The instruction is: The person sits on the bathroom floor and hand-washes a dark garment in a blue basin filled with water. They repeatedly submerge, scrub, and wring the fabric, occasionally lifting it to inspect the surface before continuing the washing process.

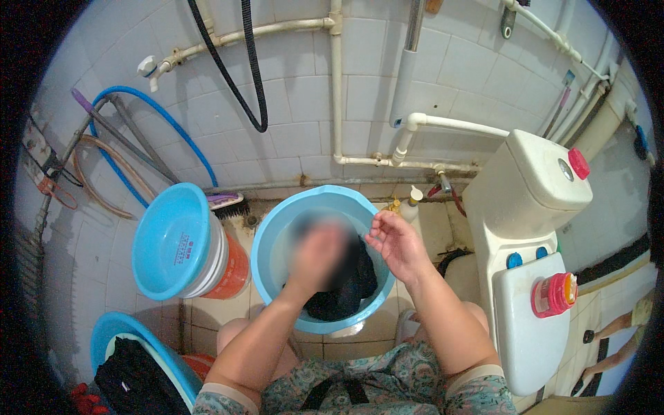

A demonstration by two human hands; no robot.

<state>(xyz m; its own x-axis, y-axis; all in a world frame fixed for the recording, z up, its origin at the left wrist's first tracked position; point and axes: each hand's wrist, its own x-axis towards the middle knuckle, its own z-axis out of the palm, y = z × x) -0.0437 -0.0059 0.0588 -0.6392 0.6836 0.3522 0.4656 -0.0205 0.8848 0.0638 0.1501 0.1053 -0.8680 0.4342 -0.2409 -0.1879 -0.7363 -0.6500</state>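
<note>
A light blue basin (pixel 265 242) stands on the tiled floor between my knees. Dark wet-looking cloth (pixel 346 294), black in colour, lies bunched inside it. Over the basin's middle is my left hand (pixel 319 252), smeared by a blur that hides its fingers and whatever they may touch. My right hand (pixel 398 242) is at the basin's right rim, palm turned up and fingers loosely bent and apart. Nothing shows in that hand. Whether it touches the rim, I cannot tell.
An empty blue basin (pixel 155 242) rests on an orange-and-white bucket (pixel 232 270) at left. Nearer, black clothing (pixel 138 377) fills another tub. Behind are a scrub brush (pixel 229 205) and a pump bottle (pixel 411 204). A toilet (pixel 529 332) stands right, a pink-lidded jar (pixel 553 295) on its lid.
</note>
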